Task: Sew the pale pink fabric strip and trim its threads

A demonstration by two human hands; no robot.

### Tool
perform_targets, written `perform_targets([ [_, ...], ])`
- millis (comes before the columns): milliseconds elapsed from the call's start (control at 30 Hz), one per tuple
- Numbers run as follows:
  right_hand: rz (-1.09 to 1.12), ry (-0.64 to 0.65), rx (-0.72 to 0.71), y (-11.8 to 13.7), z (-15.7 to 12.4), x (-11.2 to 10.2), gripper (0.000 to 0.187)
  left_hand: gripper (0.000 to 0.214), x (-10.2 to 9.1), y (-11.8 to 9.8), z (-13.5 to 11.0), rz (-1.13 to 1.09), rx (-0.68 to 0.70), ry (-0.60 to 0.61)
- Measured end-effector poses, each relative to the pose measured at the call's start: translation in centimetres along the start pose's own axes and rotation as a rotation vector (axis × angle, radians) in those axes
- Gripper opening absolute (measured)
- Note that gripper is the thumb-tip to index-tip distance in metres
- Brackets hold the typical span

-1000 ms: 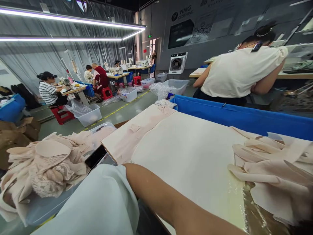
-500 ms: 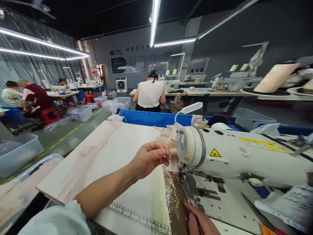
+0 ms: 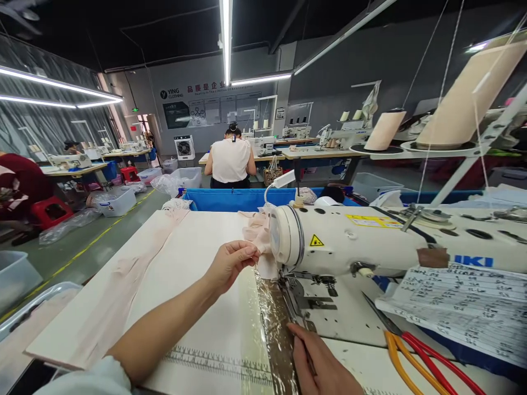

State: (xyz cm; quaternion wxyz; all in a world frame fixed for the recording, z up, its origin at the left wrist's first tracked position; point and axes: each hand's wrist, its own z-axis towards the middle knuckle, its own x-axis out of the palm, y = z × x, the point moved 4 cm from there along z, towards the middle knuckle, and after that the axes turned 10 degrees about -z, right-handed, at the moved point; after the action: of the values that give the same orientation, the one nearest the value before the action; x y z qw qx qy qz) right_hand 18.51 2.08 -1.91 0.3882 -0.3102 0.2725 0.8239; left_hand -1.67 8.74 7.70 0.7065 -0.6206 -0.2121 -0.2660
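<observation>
Pale pink fabric point(image 3: 255, 227) lies bunched beside the round end of a white sewing machine point(image 3: 329, 236). My left hand point(image 3: 233, 263) is closed in a pinch at the fabric's near-left edge, left of the needle area. By the front of the machine bed, my right hand point(image 3: 319, 362) has its index finger stretched along the metal edge. The other fingers curl round something dark that I cannot make out. Between my hands runs a brown strip point(image 3: 275, 318) under shiny clear film. A printed ruler scale point(image 3: 214, 366) crosses the white work board point(image 3: 193, 307).
A long pink fabric piece point(image 3: 123, 280) lies along the board's left side. Orange handles point(image 3: 401, 362) and red handles point(image 3: 438, 362) rest at right, below a handwritten sheet point(image 3: 465, 307). Thread cones point(image 3: 385, 130) stand behind. A blue-lined bin point(image 3: 230, 198) and a seated person point(image 3: 231, 159) are ahead.
The view has swung to the right, bringing the handles, sheet and thread cones further in. My left fingertips have closed at the fabric's edge. My right hand stays by the machine's bed edge.
</observation>
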Motion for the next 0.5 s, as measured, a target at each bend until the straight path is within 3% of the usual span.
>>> perform_targets([
  [300,-0.003,0.021,0.002,0.0,-0.2,0.1,0.025,0.033,-1.8,1.5,0.8,0.060,-0.029,-0.016],
  [500,0.006,0.014,-0.022,0.1,-0.2,0.0,0.025,0.035,-4.6,3.5,4.5,0.868,0.059,0.033],
])
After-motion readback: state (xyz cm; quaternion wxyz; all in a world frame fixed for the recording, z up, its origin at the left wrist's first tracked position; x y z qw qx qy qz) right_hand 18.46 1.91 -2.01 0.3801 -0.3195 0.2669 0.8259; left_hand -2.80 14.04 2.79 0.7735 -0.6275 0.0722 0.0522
